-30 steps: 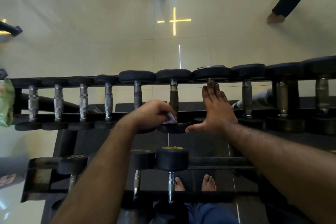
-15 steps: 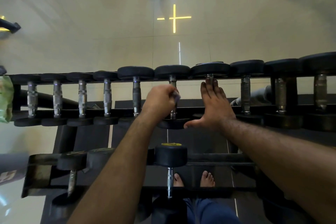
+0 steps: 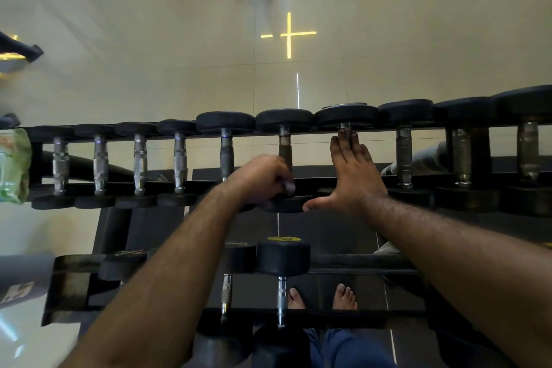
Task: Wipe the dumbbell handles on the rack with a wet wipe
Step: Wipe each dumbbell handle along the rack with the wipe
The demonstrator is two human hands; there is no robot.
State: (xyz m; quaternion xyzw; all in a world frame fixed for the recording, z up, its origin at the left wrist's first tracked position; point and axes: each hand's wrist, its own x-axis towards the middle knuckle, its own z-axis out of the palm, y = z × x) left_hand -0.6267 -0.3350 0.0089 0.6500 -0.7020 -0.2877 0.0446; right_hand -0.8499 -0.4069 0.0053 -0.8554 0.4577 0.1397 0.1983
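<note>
A black rack [image 3: 328,185] carries a top row of several black-ended dumbbells with metal handles. My left hand [image 3: 263,178] grips a small white wet wipe [image 3: 289,186] wrapped round the lower part of the middle dumbbell's handle [image 3: 285,146]. My right hand [image 3: 352,173] lies flat with straight fingers over the neighbouring dumbbell's handle, hiding most of it; only the handle's top end [image 3: 345,127] shows. My thumb points left toward the wiped dumbbell's near head [image 3: 283,205].
A green wipe packet [image 3: 13,164] sits at the rack's left end. A lower tier holds more dumbbells [image 3: 282,260]. My bare feet [image 3: 322,297] stand below the rack. Beige tiled floor with a yellow cross mark [image 3: 289,34] lies beyond.
My left hand slid the wipe up the handle half a second ago and has now come back down to the lower end. My right hand has stayed flat in place.
</note>
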